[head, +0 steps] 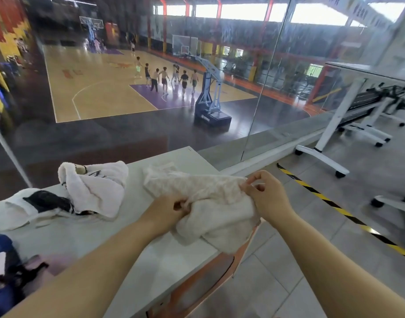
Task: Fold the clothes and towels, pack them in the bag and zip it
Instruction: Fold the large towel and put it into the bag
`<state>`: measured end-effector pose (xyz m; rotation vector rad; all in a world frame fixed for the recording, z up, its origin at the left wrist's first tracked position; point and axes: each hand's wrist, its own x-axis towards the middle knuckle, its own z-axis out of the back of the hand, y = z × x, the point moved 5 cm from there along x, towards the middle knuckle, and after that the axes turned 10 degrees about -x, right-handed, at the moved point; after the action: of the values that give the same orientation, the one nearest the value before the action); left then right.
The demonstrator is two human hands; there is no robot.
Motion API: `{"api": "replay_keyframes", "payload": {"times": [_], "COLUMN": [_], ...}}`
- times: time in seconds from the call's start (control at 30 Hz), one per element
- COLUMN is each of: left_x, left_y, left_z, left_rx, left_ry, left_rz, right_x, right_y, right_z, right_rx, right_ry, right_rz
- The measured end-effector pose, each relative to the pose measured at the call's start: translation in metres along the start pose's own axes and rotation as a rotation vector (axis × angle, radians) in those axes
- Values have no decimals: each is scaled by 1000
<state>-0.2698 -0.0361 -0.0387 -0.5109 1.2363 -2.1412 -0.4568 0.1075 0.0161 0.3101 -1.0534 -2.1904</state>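
Both hands, left hand, right hand, pinch the bunched towel, lengthwise left-to-right.

a tall glass wall overlooks a daylit basketball court with a blue hoop stand, while grey floor tiles carry striped hazard tape and wheeled white tables.

2 bare forearms reach forward from the near edge. The left hand is curled, gripping a towel, and the right hand pinches its right edge with fingertips.
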Motion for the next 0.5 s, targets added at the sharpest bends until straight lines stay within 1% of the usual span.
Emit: {"api": "replay_keyframes", "payload": {"times": [0.07,0.17,0.27,0.37,0.43,0.5], "left_x": [2,2,-2,-15,-24,-33], "left_y": [-3,-8,-19,-47,-67,-88], "left_z": [-2,10,46,87,115,140], "left_rx": [41,16,-65,-93,-107,-139], "left_ry": [-24,-148,-305,-436,-518,-576], "left_rz": [-14,-18,-78,-169,-197,-229], "right_x": [1,0,0,-3,-7,-11], "right_y": [6,17,32,59,82,107], "right_z": [3,6,7,7,9,15], "right_rx": [46,1,11,78,137,182], "right_ry": [-11,-38,-31,15,42,13], "right_rz": [44,133,175,233,301,396]}}
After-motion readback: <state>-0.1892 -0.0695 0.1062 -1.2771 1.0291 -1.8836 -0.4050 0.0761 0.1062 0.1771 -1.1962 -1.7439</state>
